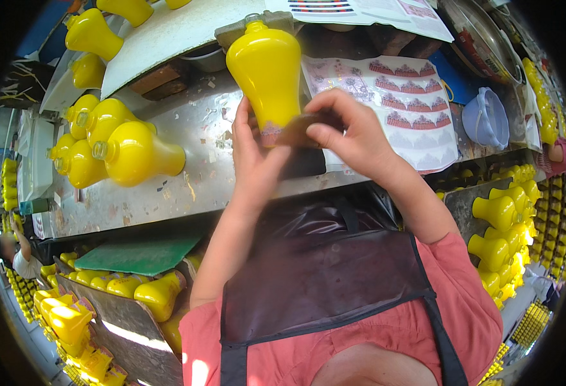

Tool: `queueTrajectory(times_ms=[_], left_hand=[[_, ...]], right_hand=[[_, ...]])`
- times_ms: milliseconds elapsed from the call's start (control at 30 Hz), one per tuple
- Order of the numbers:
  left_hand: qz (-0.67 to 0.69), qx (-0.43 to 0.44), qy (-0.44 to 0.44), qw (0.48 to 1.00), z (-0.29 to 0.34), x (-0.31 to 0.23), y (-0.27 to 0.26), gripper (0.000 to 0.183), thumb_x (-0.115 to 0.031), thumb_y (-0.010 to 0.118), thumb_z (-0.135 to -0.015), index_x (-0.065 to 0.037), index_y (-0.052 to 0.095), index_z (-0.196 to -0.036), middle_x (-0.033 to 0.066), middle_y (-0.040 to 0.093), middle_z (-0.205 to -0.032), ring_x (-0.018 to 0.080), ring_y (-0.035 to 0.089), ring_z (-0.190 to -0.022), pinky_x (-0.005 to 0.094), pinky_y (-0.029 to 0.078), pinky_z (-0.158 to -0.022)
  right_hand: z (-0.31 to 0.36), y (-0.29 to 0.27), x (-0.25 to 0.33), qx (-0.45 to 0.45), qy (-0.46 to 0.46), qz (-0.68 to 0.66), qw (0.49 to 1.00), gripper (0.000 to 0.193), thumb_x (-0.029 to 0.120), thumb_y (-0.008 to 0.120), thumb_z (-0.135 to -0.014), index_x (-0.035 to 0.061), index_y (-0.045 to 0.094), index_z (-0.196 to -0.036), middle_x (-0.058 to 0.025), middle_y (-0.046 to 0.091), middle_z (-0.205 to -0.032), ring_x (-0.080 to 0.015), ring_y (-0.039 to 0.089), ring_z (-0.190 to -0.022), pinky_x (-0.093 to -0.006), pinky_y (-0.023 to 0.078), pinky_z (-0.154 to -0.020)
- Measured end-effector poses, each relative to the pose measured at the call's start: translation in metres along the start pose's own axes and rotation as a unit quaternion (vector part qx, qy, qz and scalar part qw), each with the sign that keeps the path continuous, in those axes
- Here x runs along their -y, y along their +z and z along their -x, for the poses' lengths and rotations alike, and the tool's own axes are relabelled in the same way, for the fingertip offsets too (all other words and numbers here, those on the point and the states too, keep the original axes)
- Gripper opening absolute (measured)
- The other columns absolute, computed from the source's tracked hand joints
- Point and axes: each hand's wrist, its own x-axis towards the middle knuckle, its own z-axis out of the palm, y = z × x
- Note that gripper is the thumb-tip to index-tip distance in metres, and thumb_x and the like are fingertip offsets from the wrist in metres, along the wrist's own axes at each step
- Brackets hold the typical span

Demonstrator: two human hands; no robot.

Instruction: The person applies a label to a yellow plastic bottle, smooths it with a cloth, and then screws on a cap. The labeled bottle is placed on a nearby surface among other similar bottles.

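Note:
A glossy yellow bottle (267,64) with a clear glass neck lies on the metal worktable, its neck end against a grey notched block (225,33). My left hand (252,151) is closed around the bottle's narrower foot end. A pink and purple patterned decal (270,130) shows on the bottle there. Between thumb and fingers, my right hand (353,132) pinches a dark, flat, flexible-looking piece (299,130) and presses it at the decal's side; motion blurs it slightly. Right of the bottle lies a sheet of matching decals (418,138).
Several yellow bottles (138,154) lie on the metal table (160,209) at left. A pale blue basin (485,119) stands at right. Printed papers (386,16) and a white board (160,38) are at the back. Racks of yellow bottles (498,215) flank me; another person (25,260) is far left.

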Motion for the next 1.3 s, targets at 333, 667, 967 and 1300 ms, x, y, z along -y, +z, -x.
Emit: queueTrajectory(times_ms=[333,667,967,1300], left_hand=[[0.039,-0.012,-0.006,0.999,0.002,0.005,0.004,0.092,-0.006,0.071,-0.084,0.000,0.019,-0.161,0.0190,0.046,-0.141,0.0277,0.057,-0.124,0.0401,0.051,-0.103],[0.076,-0.007,-0.072,0.995,0.002,-0.003,0.005,0.092,-0.016,0.071,-0.089,-0.005,0.017,-0.163,0.0133,0.040,-0.153,0.0224,0.047,-0.132,0.0375,0.036,-0.115],[0.019,-0.031,-0.056,0.998,0.001,-0.006,0.008,0.093,-0.017,0.069,-0.084,-0.004,0.020,-0.162,0.0174,0.041,-0.153,0.0265,0.047,-0.134,0.0411,0.035,-0.116],[0.004,-0.023,-0.011,1.000,0.002,0.004,0.005,0.092,-0.020,0.067,-0.085,-0.004,0.022,-0.163,0.0186,0.040,-0.156,0.0276,0.048,-0.134,0.0422,0.037,-0.115]], right_hand=[[-0.020,-0.002,0.029,-0.001,-0.240,0.281,0.929,0.033,0.007,0.079,-0.080,0.0144,0.073,-0.112,-0.0080,0.061,-0.076,-0.0271,0.061,-0.065,-0.0385,0.051,-0.059],[-0.029,0.006,0.036,-0.010,-0.284,0.362,0.888,0.030,0.013,0.071,-0.082,0.0116,0.070,-0.112,-0.0079,0.058,-0.077,-0.0288,0.062,-0.068,-0.0407,0.051,-0.059],[-0.002,-0.003,0.004,-0.156,-0.233,0.285,0.917,0.033,0.006,0.082,-0.083,0.0093,0.071,-0.113,-0.0074,0.075,-0.093,-0.0264,0.069,-0.075,-0.0364,0.053,-0.062],[0.004,0.001,-0.001,-0.088,-0.132,0.191,0.969,0.034,0.008,0.079,-0.086,0.0077,0.068,-0.118,-0.0122,0.074,-0.099,-0.0301,0.072,-0.084,-0.0367,0.057,-0.073]])
